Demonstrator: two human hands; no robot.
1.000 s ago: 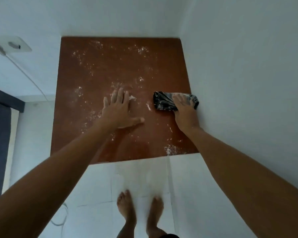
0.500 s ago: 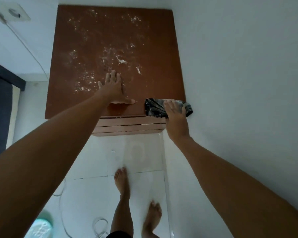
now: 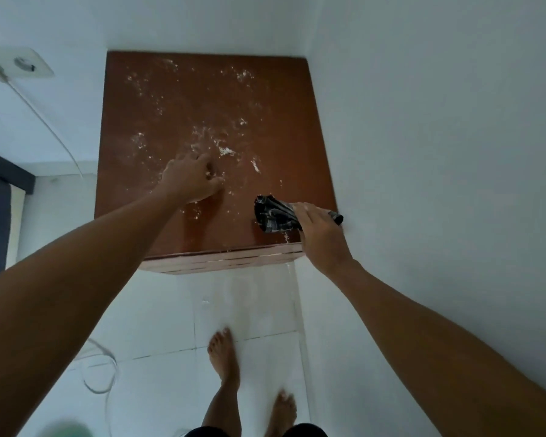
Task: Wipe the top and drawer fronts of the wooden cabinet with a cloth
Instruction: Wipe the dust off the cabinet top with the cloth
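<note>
1. White walls hem the wooden cabinet (image 3: 183,99), its top powder-strewn.
2. Right hand (image 3: 320,236) grips the cloth (image 3: 273,216) at the front right corner; left hand (image 3: 191,179) curls loosely mid-top, holding nothing.
3. Risk: sweeping forward drops powder (image 3: 224,149) onto drawer fronts (image 3: 221,261) and the floor.

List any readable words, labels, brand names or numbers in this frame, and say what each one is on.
None can be read.
The dark cloth gripped in the right hand has a pale pattern; no letters can be made out.
The wall socket is blurred, with no legible marking.
The cabinet top bears only white dust, and the left hand rests on it.
</note>
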